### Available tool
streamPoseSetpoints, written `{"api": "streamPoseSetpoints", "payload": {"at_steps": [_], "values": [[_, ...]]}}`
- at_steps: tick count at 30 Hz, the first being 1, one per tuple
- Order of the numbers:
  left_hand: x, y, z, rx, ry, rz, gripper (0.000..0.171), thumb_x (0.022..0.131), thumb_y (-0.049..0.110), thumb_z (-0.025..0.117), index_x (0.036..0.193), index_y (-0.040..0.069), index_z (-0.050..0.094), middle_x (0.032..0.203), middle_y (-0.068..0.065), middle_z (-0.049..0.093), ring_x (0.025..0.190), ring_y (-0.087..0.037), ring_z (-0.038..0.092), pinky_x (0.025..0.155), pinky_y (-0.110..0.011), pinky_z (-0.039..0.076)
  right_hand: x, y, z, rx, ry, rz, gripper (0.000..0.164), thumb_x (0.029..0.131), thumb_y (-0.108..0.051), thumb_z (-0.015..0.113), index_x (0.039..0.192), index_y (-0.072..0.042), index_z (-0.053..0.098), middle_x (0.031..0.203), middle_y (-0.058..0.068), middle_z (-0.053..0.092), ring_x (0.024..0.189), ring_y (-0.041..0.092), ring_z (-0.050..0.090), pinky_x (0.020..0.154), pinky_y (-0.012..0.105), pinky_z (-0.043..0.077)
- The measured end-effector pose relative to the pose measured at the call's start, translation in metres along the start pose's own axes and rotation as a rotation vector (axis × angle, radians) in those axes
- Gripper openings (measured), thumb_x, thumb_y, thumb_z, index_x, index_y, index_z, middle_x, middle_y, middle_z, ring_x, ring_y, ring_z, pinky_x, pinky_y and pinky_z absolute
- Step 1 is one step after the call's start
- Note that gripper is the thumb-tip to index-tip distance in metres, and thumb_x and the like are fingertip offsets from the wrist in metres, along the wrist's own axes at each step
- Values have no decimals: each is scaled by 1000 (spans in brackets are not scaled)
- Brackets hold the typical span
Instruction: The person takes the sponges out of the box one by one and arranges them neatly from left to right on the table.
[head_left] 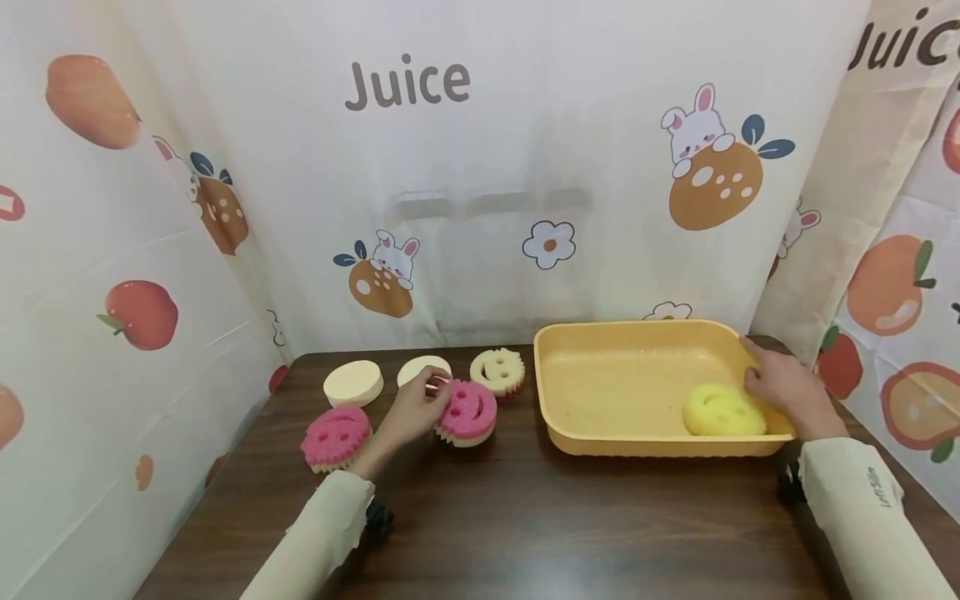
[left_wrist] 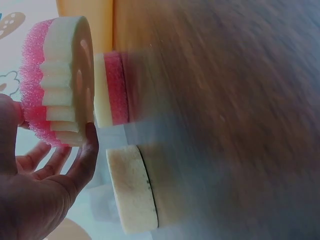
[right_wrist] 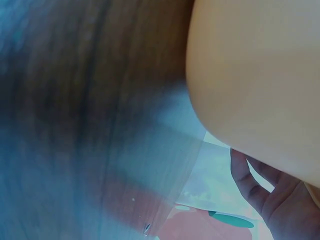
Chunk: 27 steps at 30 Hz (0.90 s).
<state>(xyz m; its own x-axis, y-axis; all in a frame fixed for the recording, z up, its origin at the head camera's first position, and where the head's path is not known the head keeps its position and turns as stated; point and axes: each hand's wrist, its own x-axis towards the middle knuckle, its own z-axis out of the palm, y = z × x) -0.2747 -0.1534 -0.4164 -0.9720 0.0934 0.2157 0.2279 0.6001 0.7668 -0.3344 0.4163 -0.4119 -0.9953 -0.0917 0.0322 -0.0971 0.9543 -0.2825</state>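
Note:
My left hand [head_left: 417, 408] pinches a round smiley-face sponge [head_left: 468, 412], pink on one side and cream on the other. In the left wrist view this sponge [left_wrist: 65, 82] is tilted on edge and off the table, thumb on its pink side and fingers on the cream. At the right, my right hand [head_left: 797, 390] grips the right rim of a yellow plastic basin [head_left: 615, 379]. Fingers of that hand [right_wrist: 285, 202] show outside the basin wall in the right wrist view. A yellow smiley sponge [head_left: 723, 410] lies inside the basin, at its front right.
On the brown table [head_left: 525, 517], left of the basin, lie a second pink smiley sponge [head_left: 337, 437], a plain cream round sponge [head_left: 353, 383], another one [head_left: 423, 367] partly behind my left hand, and a smiley sponge [head_left: 498, 372] with its cream side up. Printed curtains [head_left: 480, 167] enclose the table.

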Motion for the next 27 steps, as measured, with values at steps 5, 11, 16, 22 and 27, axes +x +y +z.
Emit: {"api": "streamPoseSetpoints", "payload": {"at_steps": [5,11,16,22,27], "values": [[-4,-4,-7,30,-7,-22,24,95,16,58,118,9,60,112,-13,67,105,-27,67,93,-43,54,1,0,0,-1,9,1,65,98,-21,39,156,1,18,76,20,54,60,23,43,52,33,33],[-8,-12,-14,62,-20,-46,25,94,16,57,118,11,60,111,-11,68,104,-28,67,90,-41,55,0,-3,-1,-3,-3,-6,66,98,-21,40,155,2,17,77,21,55,61,23,43,53,33,33],[-12,-19,-18,92,-32,-35,26,93,13,56,118,9,60,109,-11,68,96,-23,66,82,-33,52,-1,-3,-1,-1,11,-28,65,98,-20,38,155,3,18,72,16,52,58,22,41,52,32,32],[-16,-23,-24,97,-33,-38,26,92,9,57,118,8,60,110,-13,68,96,-21,65,83,-32,50,-2,-3,-2,6,8,-25,65,98,-21,37,155,2,18,69,14,49,56,21,39,50,32,32],[-20,-25,-29,119,-46,-55,27,92,11,57,118,8,60,109,-11,67,93,-19,62,81,-31,49,-3,-5,-1,10,13,-28,65,98,-21,38,156,1,18,69,14,49,57,21,40,50,32,31]]}}
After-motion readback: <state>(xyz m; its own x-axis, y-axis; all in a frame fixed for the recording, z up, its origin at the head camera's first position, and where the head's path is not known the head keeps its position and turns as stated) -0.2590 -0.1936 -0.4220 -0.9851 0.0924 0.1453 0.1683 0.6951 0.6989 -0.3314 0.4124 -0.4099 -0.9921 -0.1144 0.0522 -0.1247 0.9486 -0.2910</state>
